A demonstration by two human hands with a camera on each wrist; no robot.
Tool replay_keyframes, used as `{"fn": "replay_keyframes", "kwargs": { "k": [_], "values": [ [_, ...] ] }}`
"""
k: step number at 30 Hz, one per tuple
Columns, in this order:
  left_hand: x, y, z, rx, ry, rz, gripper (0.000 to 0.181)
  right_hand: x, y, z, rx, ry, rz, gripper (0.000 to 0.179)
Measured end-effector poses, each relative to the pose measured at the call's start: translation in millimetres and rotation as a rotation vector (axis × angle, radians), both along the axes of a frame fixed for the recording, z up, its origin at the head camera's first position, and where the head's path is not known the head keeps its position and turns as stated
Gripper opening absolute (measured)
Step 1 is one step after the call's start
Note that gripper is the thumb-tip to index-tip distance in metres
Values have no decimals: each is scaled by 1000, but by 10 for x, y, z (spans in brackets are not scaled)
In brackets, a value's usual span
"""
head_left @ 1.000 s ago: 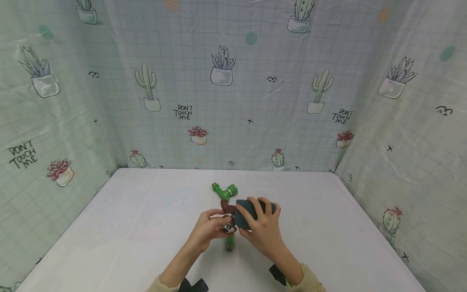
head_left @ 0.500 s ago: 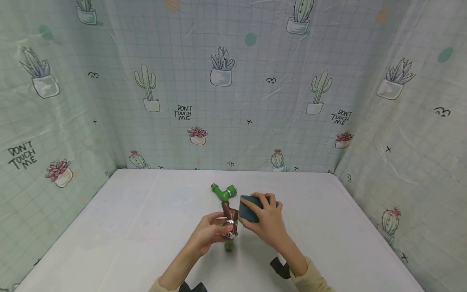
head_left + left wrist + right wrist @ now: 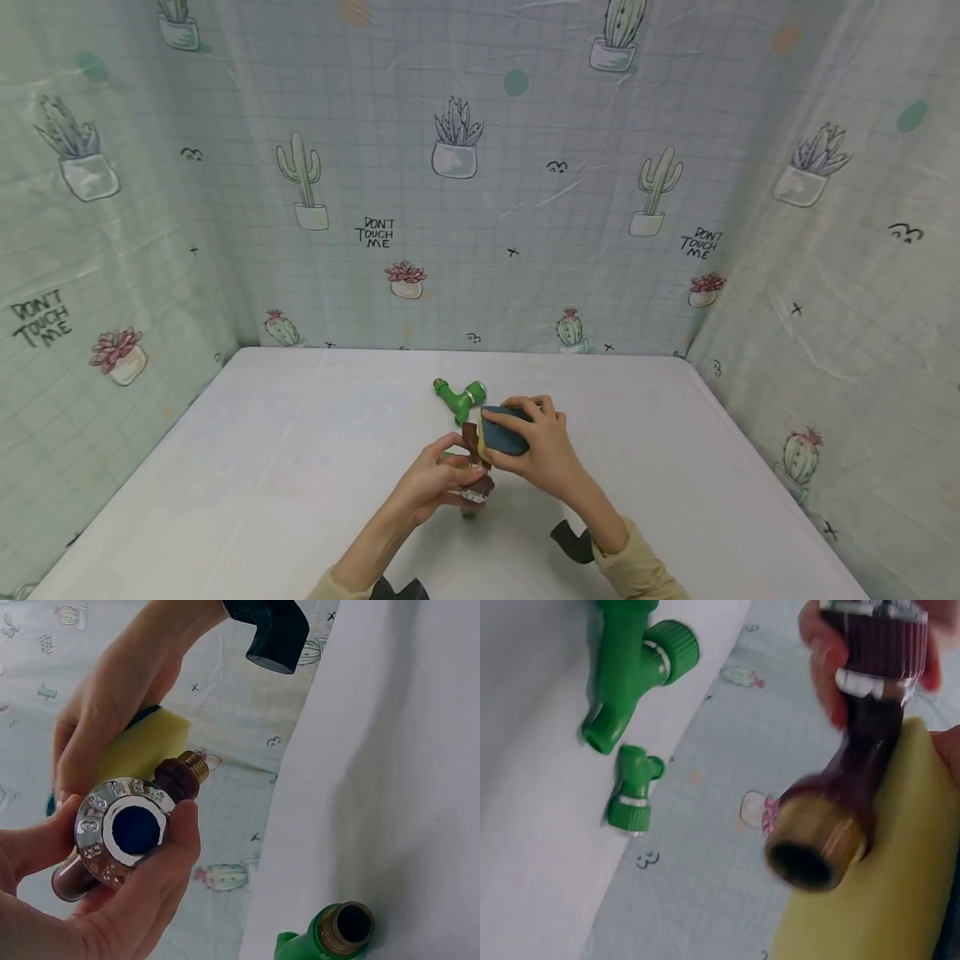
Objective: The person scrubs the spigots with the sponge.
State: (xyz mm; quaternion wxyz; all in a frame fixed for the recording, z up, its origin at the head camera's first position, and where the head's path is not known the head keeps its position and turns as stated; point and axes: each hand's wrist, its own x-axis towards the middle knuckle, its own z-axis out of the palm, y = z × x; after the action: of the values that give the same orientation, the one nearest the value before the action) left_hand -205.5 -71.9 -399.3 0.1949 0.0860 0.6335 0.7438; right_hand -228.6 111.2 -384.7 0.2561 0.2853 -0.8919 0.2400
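My left hand (image 3: 435, 483) grips a brown water tap (image 3: 855, 750) by its ribbed handle, holding it up over the table. The tap has chrome trim, a brass threaded end (image 3: 199, 765) and a plain spout (image 3: 73, 881). A sponge (image 3: 504, 431), blue on one side and yellow on the other, is in my right hand (image 3: 543, 446). Its yellow face lies against the tap's body in the right wrist view. Beyond the hands a green tap (image 3: 459, 402) rests on the table. Another green tap (image 3: 634, 682) lies beneath the hands, mostly hidden by them in the head view.
The white table (image 3: 300, 450) is enclosed by cactus-print cloth (image 3: 480, 208) at the back and sides. Black wrist-camera mounts (image 3: 573, 542) show close to both sleeves.
Half a second ago the sponge stood a little apart, right of the tap; now it is back against it, tilted to show yellow. The brown tap has turned somewhat in my left hand.
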Motion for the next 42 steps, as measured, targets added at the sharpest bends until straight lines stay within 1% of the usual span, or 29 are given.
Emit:
{"fn": "replay_keyframes", "kwargs": {
  "k": [4,7,9,15,19,23,27,29,31,33,35,37,39,40,42],
  "values": [
    [10,-10,7,-32,24,10,38,-40,74,6,22,-20,-35,43],
    [13,-12,29,-52,41,15,35,-67,111,12,43,-5,-59,42],
    [15,-8,40,-65,48,16,34,-71,108,16,35,12,-58,42],
    [11,40,35,-62,47,-8,31,-61,27,14,-10,60,-39,42],
    [13,55,31,-66,44,-25,28,-64,10,-4,-19,78,-48,42],
    [25,50,53,-71,43,-21,28,-63,36,-17,-18,55,-54,42],
    [42,27,95,-60,51,18,32,-41,113,-12,-20,9,-67,42],
    [44,11,106,-46,49,36,34,-27,162,-13,-10,-2,-83,42],
    [42,-4,107,-25,39,42,38,-11,211,-24,4,8,-103,43],
    [33,-18,98,-2,17,45,44,7,248,-36,15,41,-120,44],
    [22,-30,84,39,-18,48,53,30,269,-52,22,90,-127,48],
    [9,-36,71,90,-64,56,62,54,264,-72,26,136,-109,50],
    [-4,-33,60,149,-107,61,67,80,237,-95,34,167,-76,52],
    [-10,-27,56,174,-122,59,68,92,218,-106,38,177,-57,52],
    [-20,-11,47,193,-131,63,67,108,181,-130,43,185,-32,53]
  ]
}}
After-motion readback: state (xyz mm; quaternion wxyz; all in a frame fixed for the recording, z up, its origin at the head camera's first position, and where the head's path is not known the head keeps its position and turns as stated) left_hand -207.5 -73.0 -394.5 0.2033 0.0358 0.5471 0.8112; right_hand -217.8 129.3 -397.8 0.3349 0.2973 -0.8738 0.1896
